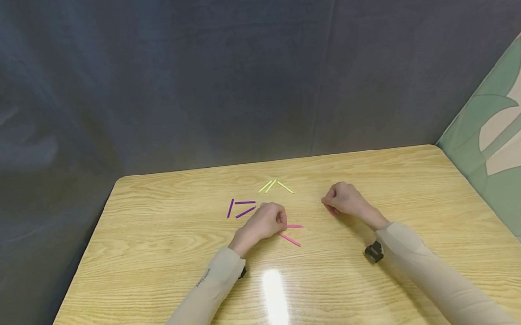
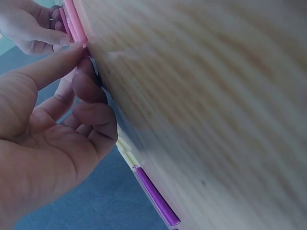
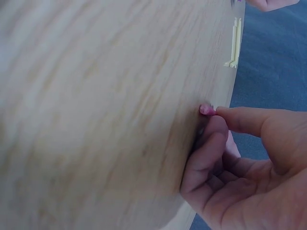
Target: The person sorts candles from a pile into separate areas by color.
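Note:
My left hand (image 1: pixel 265 220) is low over the tabletop, thumb and a finger pinching the end of a thin pink stick (image 1: pixel 296 226). A second pink stick (image 1: pixel 290 239) lies slanted beside it, one end close under the hand. Farther right, my right hand (image 1: pixel 344 198) pinches another short pink stick (image 1: pixel 330 210) between thumb and finger, at the table surface. The right wrist view shows only the end of this pink stick (image 3: pixel 207 109); the fingers cover the rest. My left hand (image 2: pixel 62 115) has its other fingers curled in the left wrist view.
Three purple sticks (image 1: pixel 245 202) lie left of the left hand. Three yellow sticks (image 1: pixel 286 187) are farther back, between the hands. The wooden table (image 1: pixel 160 266) ends at a dark curtain (image 1: pixel 247 84), with a patterned cloth (image 1: pixel 518 183) at right.

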Action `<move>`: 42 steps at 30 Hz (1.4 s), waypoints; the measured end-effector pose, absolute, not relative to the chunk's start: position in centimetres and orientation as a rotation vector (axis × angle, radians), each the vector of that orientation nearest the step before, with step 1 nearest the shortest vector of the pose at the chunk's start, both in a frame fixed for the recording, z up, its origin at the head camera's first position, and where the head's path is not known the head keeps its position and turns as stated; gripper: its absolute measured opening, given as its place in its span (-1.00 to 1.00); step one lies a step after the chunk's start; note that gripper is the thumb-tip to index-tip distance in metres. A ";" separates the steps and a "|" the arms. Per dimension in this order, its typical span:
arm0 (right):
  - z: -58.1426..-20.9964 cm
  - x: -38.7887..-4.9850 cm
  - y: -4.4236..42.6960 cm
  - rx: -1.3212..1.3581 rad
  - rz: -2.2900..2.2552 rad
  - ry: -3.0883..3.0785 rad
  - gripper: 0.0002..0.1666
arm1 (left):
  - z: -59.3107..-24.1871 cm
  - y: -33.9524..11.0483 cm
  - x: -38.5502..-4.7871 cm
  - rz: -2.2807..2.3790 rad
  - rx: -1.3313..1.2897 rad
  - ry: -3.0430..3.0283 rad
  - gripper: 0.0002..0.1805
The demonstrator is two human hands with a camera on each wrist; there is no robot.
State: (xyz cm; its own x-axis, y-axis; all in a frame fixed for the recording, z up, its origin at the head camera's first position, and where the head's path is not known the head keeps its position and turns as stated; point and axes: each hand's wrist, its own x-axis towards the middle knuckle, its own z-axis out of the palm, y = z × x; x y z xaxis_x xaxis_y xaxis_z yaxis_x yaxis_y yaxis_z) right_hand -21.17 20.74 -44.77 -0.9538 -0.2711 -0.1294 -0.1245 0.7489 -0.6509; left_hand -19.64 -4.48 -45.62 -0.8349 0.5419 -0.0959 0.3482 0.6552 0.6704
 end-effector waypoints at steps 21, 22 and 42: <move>-45.4 -21.0 20.9 -0.286 -1.035 2.723 -0.54 | -45.5 -4.6 -19.5 0.946 0.706 2.580 -0.84; -45.4 -21.0 20.8 -0.291 -1.044 2.714 -0.55 | -45.6 -4.6 -19.4 0.945 0.701 2.576 -0.84; -46.2 -20.9 20.1 -0.288 -1.113 2.731 -0.61 | -46.3 -4.5 -19.3 0.926 0.686 2.598 -0.86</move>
State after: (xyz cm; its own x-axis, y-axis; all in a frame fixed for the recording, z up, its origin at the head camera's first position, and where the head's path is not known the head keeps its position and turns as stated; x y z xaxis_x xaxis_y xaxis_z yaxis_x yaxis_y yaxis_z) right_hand -20.93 20.12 -46.24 -0.9654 -0.2443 -0.0910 -0.1110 0.7012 -0.7043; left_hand -19.34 -4.51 -46.25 -0.8414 0.5277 -0.1164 0.3352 0.6786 0.6536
